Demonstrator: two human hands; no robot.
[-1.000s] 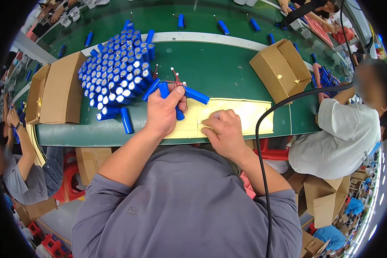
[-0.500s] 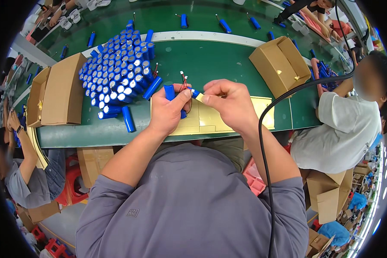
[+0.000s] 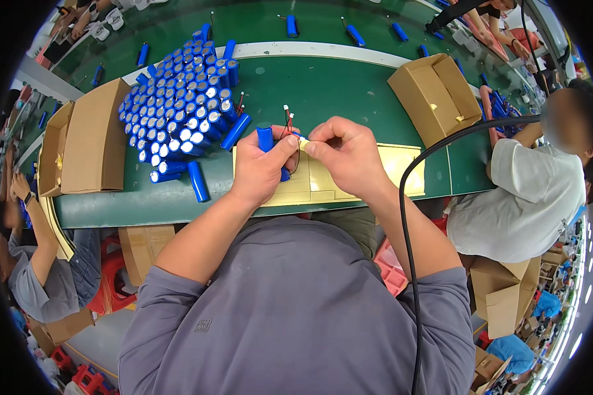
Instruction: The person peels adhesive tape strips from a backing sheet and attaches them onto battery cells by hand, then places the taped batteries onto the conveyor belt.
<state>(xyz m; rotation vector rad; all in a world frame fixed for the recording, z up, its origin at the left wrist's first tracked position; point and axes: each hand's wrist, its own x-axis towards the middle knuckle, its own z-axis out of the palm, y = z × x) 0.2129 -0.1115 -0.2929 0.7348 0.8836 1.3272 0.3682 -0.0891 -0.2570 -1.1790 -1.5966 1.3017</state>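
Observation:
My left hand is closed around a blue cylindrical battery; the blue end showing below its fingers may be the same battery or another. Thin red and black wires with small white connectors rise from between the fingertips. With thumb and forefinger, my right hand pinches a small pale yellow strip against a blue part at the left fingertips. What lies under the fingers is hidden. Beneath both hands lies a yellow sheet on the green table.
Many upright blue batteries crowd together at left, with loose ones beside them. Cardboard boxes stand left and right. A black cable hangs across my right side. Co-workers sit on both sides; spaced batteries lie beyond the pale rail.
My right hand has drawn slightly closer to the left. The yellow strip, which stuck out at a slant, now sits tighter at the fingertips. The left hand keeps its hold.

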